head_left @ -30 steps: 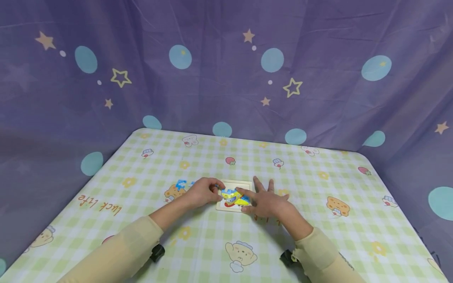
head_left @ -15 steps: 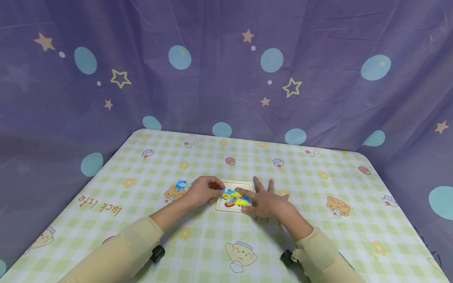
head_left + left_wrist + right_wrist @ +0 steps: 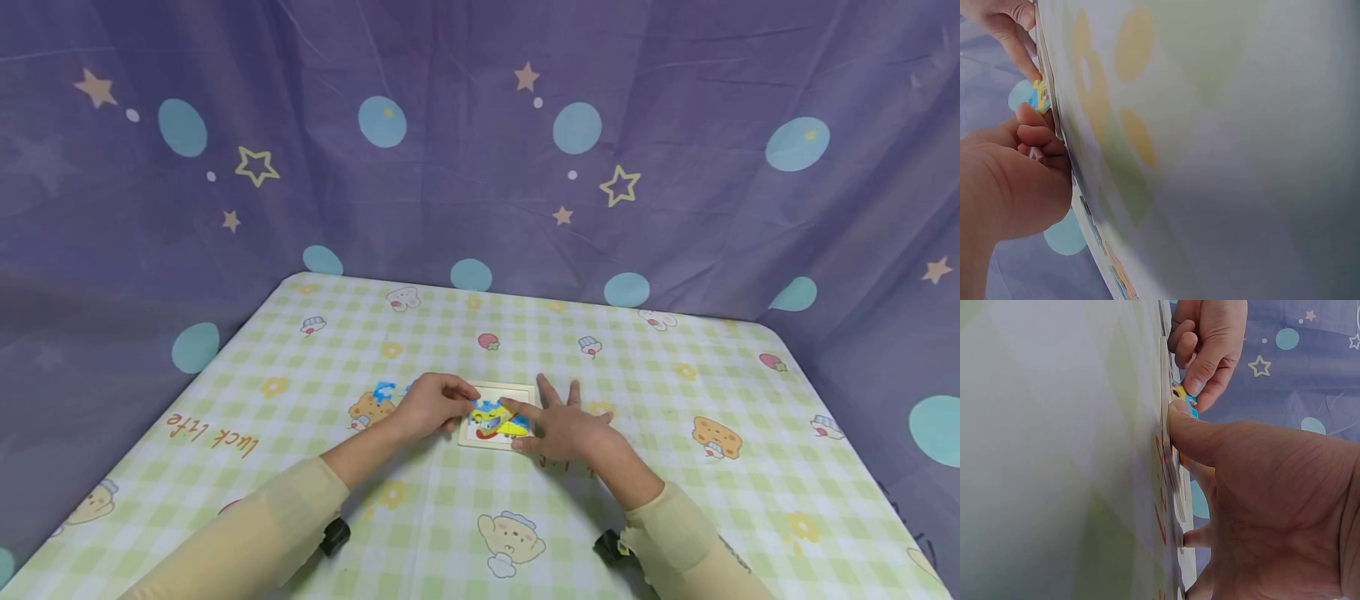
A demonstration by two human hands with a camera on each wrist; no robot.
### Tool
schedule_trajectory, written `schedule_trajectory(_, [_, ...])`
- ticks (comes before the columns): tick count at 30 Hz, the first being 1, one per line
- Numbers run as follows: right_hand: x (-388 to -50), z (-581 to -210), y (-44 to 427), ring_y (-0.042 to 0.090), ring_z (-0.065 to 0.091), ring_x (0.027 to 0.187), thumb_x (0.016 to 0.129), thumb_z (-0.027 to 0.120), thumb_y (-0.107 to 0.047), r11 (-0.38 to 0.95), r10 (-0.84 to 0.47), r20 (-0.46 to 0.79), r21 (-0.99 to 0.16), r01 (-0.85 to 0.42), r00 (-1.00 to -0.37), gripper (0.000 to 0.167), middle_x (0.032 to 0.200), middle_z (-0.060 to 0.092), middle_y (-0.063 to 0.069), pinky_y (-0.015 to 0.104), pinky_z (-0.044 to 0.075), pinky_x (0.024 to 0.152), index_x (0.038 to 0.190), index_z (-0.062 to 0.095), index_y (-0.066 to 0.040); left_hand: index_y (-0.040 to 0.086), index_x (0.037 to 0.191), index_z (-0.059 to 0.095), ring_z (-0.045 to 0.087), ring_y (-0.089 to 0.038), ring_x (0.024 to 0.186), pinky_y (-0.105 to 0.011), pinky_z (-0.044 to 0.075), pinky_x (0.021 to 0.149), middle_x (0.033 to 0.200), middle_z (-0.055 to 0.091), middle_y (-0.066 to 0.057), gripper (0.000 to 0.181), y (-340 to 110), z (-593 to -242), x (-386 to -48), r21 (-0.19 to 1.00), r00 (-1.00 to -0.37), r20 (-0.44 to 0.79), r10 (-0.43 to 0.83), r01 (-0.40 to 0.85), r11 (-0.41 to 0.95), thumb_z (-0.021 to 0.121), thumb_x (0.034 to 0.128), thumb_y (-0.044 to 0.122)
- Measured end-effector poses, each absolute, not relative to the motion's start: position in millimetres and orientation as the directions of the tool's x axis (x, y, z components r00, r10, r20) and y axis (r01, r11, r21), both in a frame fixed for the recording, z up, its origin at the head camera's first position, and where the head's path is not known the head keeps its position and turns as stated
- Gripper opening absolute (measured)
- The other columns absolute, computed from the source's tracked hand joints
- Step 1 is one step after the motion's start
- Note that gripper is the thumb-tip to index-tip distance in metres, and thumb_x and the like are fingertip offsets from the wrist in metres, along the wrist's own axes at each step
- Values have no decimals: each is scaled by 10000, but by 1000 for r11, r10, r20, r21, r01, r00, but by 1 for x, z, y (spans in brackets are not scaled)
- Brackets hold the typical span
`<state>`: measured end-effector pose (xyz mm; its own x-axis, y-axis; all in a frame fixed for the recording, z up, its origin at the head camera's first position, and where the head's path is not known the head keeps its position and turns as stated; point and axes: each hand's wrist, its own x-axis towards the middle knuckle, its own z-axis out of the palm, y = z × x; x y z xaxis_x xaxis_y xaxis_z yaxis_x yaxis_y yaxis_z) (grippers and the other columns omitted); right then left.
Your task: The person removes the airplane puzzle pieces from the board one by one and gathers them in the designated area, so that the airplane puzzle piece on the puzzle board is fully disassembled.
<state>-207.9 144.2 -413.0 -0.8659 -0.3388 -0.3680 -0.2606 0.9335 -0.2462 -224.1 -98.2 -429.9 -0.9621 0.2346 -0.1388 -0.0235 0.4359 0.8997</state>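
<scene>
One tray (image 3: 483, 446) lies on the surface (image 3: 420, 533) between the two grips. The left grip (image 3: 435, 406) pinches one blue-edged piece (image 3: 1190, 402) at the tray's left side; the right wrist view shows that thumb-and-finger hold best. The right grip (image 3: 567, 428) is spread, forefinger on the tray's picture pieces (image 3: 497, 423). Left of the left grip lie two blue pieces (image 3: 384, 391), one mostly hidden.

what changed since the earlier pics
The left hand has moved its thumb away from the person, toward its index finger, at the yellow-and-blue piece. The right hand stays spread over the frame; the loose blue piece hasn't moved.
</scene>
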Motion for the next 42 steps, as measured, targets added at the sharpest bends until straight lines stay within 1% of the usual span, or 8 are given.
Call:
schedule_trajectory(4, [-208, -413, 145, 532, -56, 1478, 941, 580, -618, 934, -338, -370, -243, -261, -865, 640, 1696, -23, 65, 916, 124, 882, 1520, 309, -582, 67, 1029, 761, 523, -118, 464, -228, 401, 433, 838, 693, -81, 108, -98, -431, -226, 914, -965, -145, 219, -46, 403, 723, 929, 54])
schedule_trajectory(9, [-208, -412, 146, 535, -55, 1477, 940, 582, -617, 935, -337, -371, -244, -259, -865, 642, 1696, -28, 66, 917, 125, 880, 1520, 307, -582, 75, 1044, 762, 508, -107, 463, -223, 377, 432, 768, 672, -119, 122, -97, -431, -226, 926, -963, -188, 195, -108, 362, 727, 928, 72])
schedule_trajectory(16, [-209, -409, 146, 538, -51, 1476, 940, 587, -613, 935, -335, -372, -242, -259, -866, 648, 1696, -27, 69, 916, 132, 879, 1523, 308, -575, 36, 1078, 746, 499, -98, 485, -214, 380, 441, 816, 693, -119, 147, -96, -431, -228, 935, -957, -230, 177, -166, 313, 705, 939, 58])
schedule_trajectory(22, [-209, -410, 147, 541, -51, 1475, 940, 588, -612, 936, -333, -371, -238, -257, -867, 645, 1696, -22, 72, 918, 132, 876, 1522, 312, -575, 45, 1087, 747, 492, -109, 504, -223, 387, 457, 803, 678, -113, 150, -99, -432, -229, 944, -958, -220, 186, -161, 288, 693, 948, 69])
schedule_trajectory(30, [-208, -413, 145, 534, -66, 1477, 935, 587, -625, 937, -329, -379, -245, -249, -865, 646, 1697, -35, 53, 917, 128, 879, 1519, 314, -580, 39, 1114, 745, 505, -110, 526, -224, 405, 468, 883, 703, -92, 173, -104, -432, -229, 948, -967, -204, 156, -155, 277, 698, 951, 73])
schedule_trajectory(36, [-209, -414, 143, 531, -58, 1479, 937, 588, -622, 935, -337, -372, -244, -259, -865, 641, 1697, -21, 55, 919, 125, 877, 1517, 320, -579, 23, 1126, 739, 511, -115, 540, -230, 410, 483, 914, 694, -122, 185, -111, -429, -229, 954, -968, -209, 139, -170, 248, 699, 950, 68])
schedule_trajectory(42, [-209, -415, 143, 526, -57, 1482, 936, 584, -627, 936, -331, -374, -244, -252, -866, 642, 1697, -24, 53, 917, 123, 881, 1516, 312, -587, 6, 1153, 727, 518, -111, 546, -233, 420, 487, 921, 702, -142, 220, -116, -427, -231, 961, -966, -198, 165, -158, 226, 708, 946, 80])
